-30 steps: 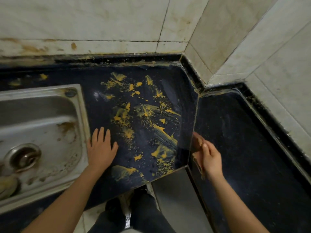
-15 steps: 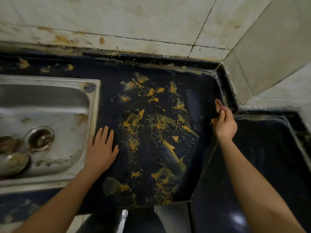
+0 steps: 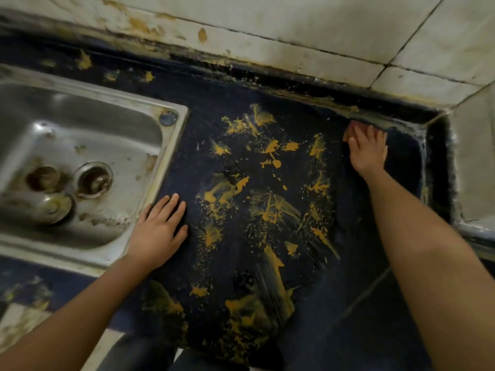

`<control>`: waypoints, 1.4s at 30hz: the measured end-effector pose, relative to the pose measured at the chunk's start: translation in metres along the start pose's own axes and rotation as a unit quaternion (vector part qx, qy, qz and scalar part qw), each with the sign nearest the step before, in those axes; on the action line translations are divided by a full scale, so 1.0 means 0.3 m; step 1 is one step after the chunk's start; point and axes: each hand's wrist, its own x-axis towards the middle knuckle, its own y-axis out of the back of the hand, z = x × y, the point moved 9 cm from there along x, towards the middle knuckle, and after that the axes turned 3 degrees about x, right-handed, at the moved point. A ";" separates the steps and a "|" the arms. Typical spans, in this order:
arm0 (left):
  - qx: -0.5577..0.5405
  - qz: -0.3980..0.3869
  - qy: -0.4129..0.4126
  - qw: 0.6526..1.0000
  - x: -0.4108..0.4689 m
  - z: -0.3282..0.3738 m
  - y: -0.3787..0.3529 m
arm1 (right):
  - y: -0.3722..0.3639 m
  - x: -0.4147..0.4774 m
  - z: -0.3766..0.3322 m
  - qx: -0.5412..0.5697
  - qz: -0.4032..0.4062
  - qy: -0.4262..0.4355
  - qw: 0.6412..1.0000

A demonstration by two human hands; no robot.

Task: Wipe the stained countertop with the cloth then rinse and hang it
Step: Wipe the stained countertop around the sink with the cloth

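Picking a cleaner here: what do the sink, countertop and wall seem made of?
Sink: likely stainless steel, brushed grey with bright glints, brown-stained. Countertop: dark stone or laminate, hard to tell; smooth, slightly glossy. Wall: pale tiles, by the dark grout lines.

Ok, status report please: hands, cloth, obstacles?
Left hand flat on countertop beside sink. Right hand on cloth, back corner; grip unclear. Yellow stains cover centre. No obstacle seen.

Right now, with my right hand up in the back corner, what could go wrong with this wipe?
The cloth under your right hand looks small and mostly hidden; against yellow stains this wide it may smear rather than lift. Your left hand lies flat beside the sink rim, close to the stains, so a sweep that way could drag paste onto it.
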 end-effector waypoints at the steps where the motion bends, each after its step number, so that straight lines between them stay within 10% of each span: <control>1: 0.001 -0.002 -0.001 1.000 0.001 0.001 0.002 | 0.000 0.007 -0.015 -0.001 -0.004 0.011 1.000; 25: 0.041 -0.057 -0.049 0.996 -0.009 0.032 0.026 | -0.321 -1.212 -0.107 0.050 -0.030 0.031 0.998; 36: 0.088 -0.056 -0.092 0.990 -0.021 0.034 0.026 | -0.412 -1.539 -0.190 -0.106 0.118 0.107 0.982; 42: 0.084 -0.056 -0.095 0.990 -0.015 0.027 0.025 | -0.399 -1.603 -0.204 0.233 -0.062 0.011 0.970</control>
